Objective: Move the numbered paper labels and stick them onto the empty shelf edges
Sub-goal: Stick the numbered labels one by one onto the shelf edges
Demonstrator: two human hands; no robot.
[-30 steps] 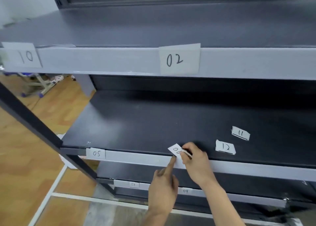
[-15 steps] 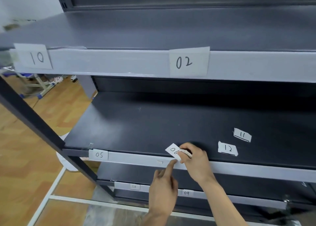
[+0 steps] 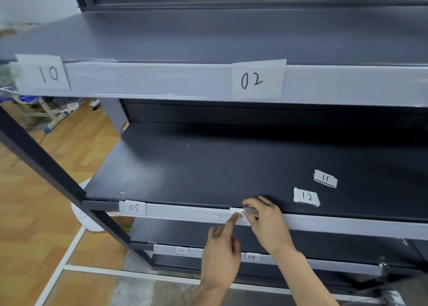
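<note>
Label 06 (image 3: 240, 214) lies against the front edge of the middle shelf (image 3: 185, 213), right of the middle of its visible run and well to the right of label 05 (image 3: 133, 207), which is stuck near that edge's left corner.

The left hand (image 3: 220, 259) has its forefinger straight, the tip pressing on the left part of label 06; its other fingers are curled under and hold nothing. The right hand (image 3: 266, 222) pinches at the label's right end with thumb and fingers (image 3: 249, 207). A pale grey strip sits in that pinch. It may be tape, though the view is too small to be sure.

The job looks roughly two-thirds done. The top shelf edge carries the big label 10 (image 3: 47, 74) at its left corner and label 02 (image 3: 257, 79) further right. The lower shelf edge carries a small label 10 (image 3: 181, 250) and label 09 (image 3: 251, 257). Label 06 appears to be mid-fixing, not yet smoothed flat. Label 12 (image 3: 306, 197) and label 11 (image 3: 325, 178) lie loose on the middle shelf's top near its front edge, waiting for bare stretches to the right.
</note>
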